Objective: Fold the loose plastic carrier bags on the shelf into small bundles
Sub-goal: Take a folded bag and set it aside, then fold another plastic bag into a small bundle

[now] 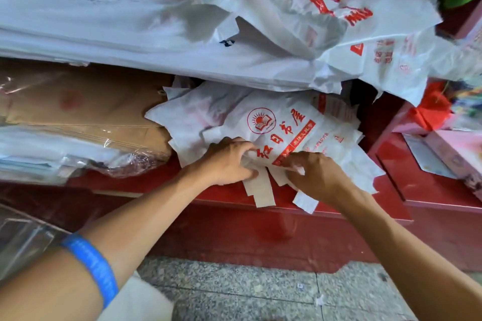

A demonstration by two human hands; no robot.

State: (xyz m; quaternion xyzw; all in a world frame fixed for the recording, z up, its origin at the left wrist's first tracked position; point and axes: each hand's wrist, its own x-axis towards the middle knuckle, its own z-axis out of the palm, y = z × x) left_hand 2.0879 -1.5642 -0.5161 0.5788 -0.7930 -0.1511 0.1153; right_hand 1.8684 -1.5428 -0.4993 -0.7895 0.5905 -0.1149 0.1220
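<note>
A white plastic carrier bag (276, 125) with a red round logo and red lettering lies on top of a loose pile on the red shelf (229, 197). My left hand (229, 161) grips its near edge with curled fingers. My right hand (313, 174) pinches the same edge just to the right. White handle strips (259, 191) hang over the shelf's front edge below my hands. More crumpled white bags with red print (339, 21) lie heaped on the level above.
A thick stack of white sheets (104, 34) spans the upper level. Flat brown cardboard in clear wrap (78, 117) lies left of the pile. Pink boxes (456, 154) and a red item sit at right. Grey speckled floor (260, 292) is below.
</note>
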